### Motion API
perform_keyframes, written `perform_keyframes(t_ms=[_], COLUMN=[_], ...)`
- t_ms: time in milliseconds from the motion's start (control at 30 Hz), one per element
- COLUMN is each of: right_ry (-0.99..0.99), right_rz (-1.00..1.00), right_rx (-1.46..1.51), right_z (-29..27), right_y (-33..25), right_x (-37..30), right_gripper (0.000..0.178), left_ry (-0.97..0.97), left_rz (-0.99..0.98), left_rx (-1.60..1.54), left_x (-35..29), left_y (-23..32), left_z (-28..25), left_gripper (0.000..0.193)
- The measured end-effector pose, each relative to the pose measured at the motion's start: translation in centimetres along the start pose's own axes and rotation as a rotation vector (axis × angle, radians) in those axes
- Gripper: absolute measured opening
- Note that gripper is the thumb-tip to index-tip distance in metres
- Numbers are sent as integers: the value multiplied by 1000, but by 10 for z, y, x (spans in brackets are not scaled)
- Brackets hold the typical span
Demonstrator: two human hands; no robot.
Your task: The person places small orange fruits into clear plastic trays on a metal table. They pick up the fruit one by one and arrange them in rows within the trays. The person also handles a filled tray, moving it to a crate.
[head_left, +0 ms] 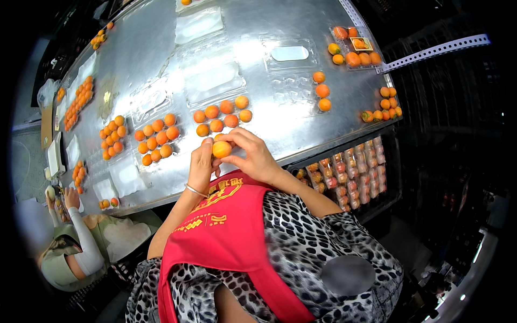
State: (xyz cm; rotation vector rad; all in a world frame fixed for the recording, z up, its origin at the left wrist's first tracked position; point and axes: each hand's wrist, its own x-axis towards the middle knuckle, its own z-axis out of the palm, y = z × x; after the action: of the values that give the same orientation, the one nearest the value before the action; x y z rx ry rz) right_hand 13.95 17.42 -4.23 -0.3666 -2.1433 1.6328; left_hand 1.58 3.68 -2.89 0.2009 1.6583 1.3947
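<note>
A yellow-orange persimmon (221, 149) is held up between both hands, just off the table's near edge. My left hand (201, 166), with a bangle at the wrist, has its thumb and fingers closed against the fruit's left side. From the other side my right hand (255, 155) pinches it with thumb and fingers. Right beyond my hands, rows of orange persimmons (216, 125) sit in a clear plastic tray, its open lid (217, 86) lying flat behind. Part of another fruit shows just above the held one; my fingers hide whatever is under it.
More clear trays of persimmons (156, 139) stand leftward along the metal table (142, 40). A partly filled tray (293, 89) and a packed box (360, 54) are at the right. Below the edge, a dark crate (344, 175) holds packed fruit. A co-worker's hand (71, 198) works at far left.
</note>
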Motion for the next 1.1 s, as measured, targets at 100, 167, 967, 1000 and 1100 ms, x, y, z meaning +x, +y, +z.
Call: perform_keyframes(t_ms=[100,167,967,1000,1100], right_ry=[41,214,-40,-34,-75], right_rz=[93,193,1,-7,26], right_rx=[122,218,-1173,-1178,-1178], right_z=[-19,-42,-234,-234,-236], right_y=[15,35,115,118,119], right_x=[4,12,72,72,68], right_gripper=[43,38,33,33,45], left_ry=[-71,-57,-29,-33,-38], left_rz=[53,55,-30,-29,-31], left_rx=[-101,-99,-161,-160,-164], left_x=[5,1,6,6,6], left_y=[-4,9,1,2,2], left_z=[-3,-2,-13,-12,-13], left_gripper=[39,37,33,33,34])
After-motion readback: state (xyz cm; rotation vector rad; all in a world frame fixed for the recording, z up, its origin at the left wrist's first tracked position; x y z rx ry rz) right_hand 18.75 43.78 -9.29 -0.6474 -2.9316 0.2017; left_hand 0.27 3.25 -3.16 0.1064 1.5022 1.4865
